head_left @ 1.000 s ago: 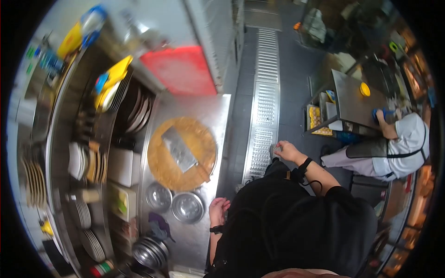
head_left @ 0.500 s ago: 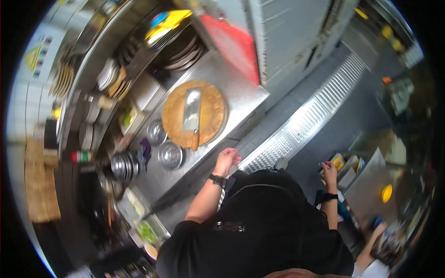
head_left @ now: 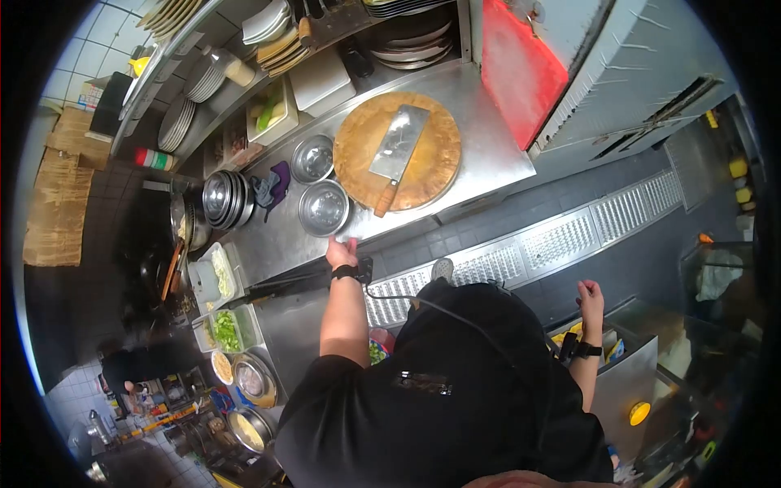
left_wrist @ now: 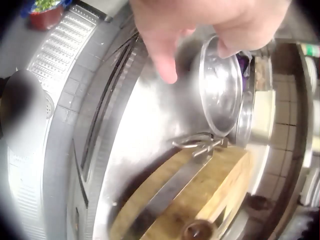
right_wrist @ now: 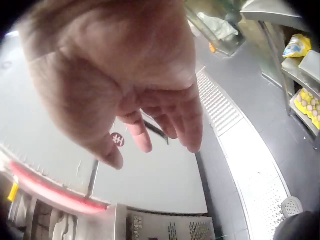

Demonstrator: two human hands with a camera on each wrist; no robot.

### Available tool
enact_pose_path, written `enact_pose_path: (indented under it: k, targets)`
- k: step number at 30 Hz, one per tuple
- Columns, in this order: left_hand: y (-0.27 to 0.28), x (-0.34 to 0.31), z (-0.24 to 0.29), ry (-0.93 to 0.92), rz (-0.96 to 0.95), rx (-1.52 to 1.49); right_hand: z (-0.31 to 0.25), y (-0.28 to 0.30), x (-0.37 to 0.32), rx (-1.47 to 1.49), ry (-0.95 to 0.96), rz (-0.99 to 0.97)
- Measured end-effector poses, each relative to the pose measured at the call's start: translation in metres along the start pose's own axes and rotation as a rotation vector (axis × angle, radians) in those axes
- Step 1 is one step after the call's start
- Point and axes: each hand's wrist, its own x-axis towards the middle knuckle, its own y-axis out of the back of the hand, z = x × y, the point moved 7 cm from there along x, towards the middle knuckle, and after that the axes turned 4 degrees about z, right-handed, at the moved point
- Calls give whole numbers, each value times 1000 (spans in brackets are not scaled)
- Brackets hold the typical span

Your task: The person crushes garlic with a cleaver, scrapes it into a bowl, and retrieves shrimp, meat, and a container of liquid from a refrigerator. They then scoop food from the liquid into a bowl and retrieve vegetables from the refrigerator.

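My left hand [head_left: 342,255] is at the front edge of the steel counter, fingertips close to the rim of a metal bowl [head_left: 324,208]. In the left wrist view the thumb and fingers are spread apart, and one fingertip overlaps the bowl's rim [left_wrist: 204,80]. A second metal bowl [head_left: 311,158] stands behind the first. Beside them, a cleaver [head_left: 402,145] with a wooden handle lies on a round wooden chopping block [head_left: 439,167]. My right hand [head_left: 591,301] hangs away from the counter with loosely bent fingers, holding nothing; its palm [right_wrist: 145,60] fills the top of the right wrist view.
A stack of metal bowls [head_left: 226,198] and a dark cloth [head_left: 272,185] are further left. Tubs of chopped greens [head_left: 226,331] stand at the lower left. Plates [head_left: 413,50] fill the shelf behind. A red board [head_left: 521,73] leans at the right, and a floor drain grate [head_left: 557,244] runs below.
The view has turned left and come closer to the counter. My left hand has moved from beside my body to the metal bowl. The right hand stays empty.
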Motion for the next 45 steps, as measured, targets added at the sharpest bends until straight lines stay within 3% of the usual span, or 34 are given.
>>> enact_pose_path:
  k: [2, 6, 12, 16, 21, 23, 27, 30, 32, 33, 36, 38, 40, 43, 44, 45]
  targets:
    - [-6, 17, 7, 17, -26, -46, -31, -22, -3, -99, 69, -81]
    - [-21, 54, 15, 139, -293, -243, -88, -67, -11, -134, 200, -114]
    - [4, 33, 38, -8, -139, -72, -149, -149, -40, -182, 242, -343]
    - [30, -8, 72, -148, -96, -168, -173, -191, -57, -129, 288, -455]
    - [2, -90, 106, -286, -407, -17, -207, -240, -93, -150, 245, -605]
    - [-34, -137, 106, -280, -599, 90, -216, -264, -116, 126, 151, -812]
    - [-104, -206, 55, -205, -1031, 350, -233, -261, -139, 287, 85, -909]
    - [-147, -257, 9, -132, -1335, 556, -210, -234, -116, 308, 105, -697]
    - [-166, -288, -28, -90, -1507, 786, -188, -203, -105, 309, -2, -600]
    - [-172, -299, -46, -39, -1584, 777, -182, -185, -102, 282, 51, -450]
    - [-188, -338, -85, 121, -1848, 935, -153, -128, -98, 423, 19, -263]
    - [-201, -368, -112, 7, -1947, 1030, -112, -78, -88, 488, -31, -119]
    - [-227, -393, -148, -101, -1931, 1101, -70, -40, -72, 535, -78, -15]
    - [-269, -442, -205, -411, -1894, 1268, -2, 32, -60, 574, -204, 204]
    - [-279, -469, -225, -420, -1942, 1301, 13, 54, -57, 613, -218, 247]
    - [-292, -496, -241, -593, -1976, 1316, 27, 80, -55, 554, -205, 351]
